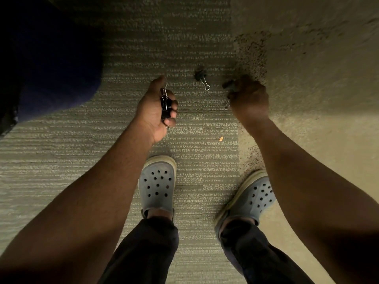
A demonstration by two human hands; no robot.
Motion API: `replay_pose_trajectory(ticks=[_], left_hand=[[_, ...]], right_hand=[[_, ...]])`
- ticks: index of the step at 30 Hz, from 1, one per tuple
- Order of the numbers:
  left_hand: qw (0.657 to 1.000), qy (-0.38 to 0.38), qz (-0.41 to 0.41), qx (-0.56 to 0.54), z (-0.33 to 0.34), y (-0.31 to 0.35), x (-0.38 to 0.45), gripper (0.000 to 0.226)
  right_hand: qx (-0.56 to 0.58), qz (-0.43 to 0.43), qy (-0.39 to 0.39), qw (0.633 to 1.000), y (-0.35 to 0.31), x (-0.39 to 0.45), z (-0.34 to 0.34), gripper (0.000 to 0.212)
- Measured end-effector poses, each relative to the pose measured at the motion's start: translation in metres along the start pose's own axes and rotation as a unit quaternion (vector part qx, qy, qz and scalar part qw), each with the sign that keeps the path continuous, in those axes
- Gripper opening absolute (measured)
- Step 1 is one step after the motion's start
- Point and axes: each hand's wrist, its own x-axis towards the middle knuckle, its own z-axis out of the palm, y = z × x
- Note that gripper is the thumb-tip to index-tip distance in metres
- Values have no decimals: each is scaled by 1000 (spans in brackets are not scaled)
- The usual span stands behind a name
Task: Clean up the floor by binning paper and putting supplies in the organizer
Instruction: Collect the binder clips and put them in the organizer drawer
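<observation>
Left hand (159, 108): palm turned inward, fingers curled round a bunch of clips (164, 103); its grip is full, so it seems to serve as the store while the other hand collects.
Right hand (249, 97): down at the carpet (123, 144), back of the hand to the camera, grip closed on a black clip (229, 85) whose wire handle pokes out below the fingers; whether it has lifted clear of the floor cannot be told.
Loose clip (202, 78): lies on the carpet between the two hands, nearer the right, touched by neither; probably the next pick, since the right hand is just beside it.
Scrap (221, 138): a small orange fleck on the carpet ahead of the shoes (158, 183); too small to identify.
Stance: bent over with feet apart, both arms reaching down, which puts the clips within reach of either hand.
Organizer and bin: neither is in view, so the gathered clips will have to be carried elsewhere.
Progress: mid-collection, by my reading; supplies are in hand, none stowed.
</observation>
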Motion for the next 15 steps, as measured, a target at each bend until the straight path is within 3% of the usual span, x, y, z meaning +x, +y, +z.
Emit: replay_pose_trajectory(ticks=[7,9,12,15], left_hand=[[1000,17,7,12,0,2,5,45],[1000,20,7,21,2,3,6,45],[999,22,6,22,6,6,8,45],[1000,21,5,22,9,8,9,44]], right_hand=[[141,92,31,985,10,-8,-15,21],[97,64,7,993,2,-12,-10,40],[-52,8,-103,993,-7,-14,3,74],[-30,-19,-96,995,-14,-15,9,49]])
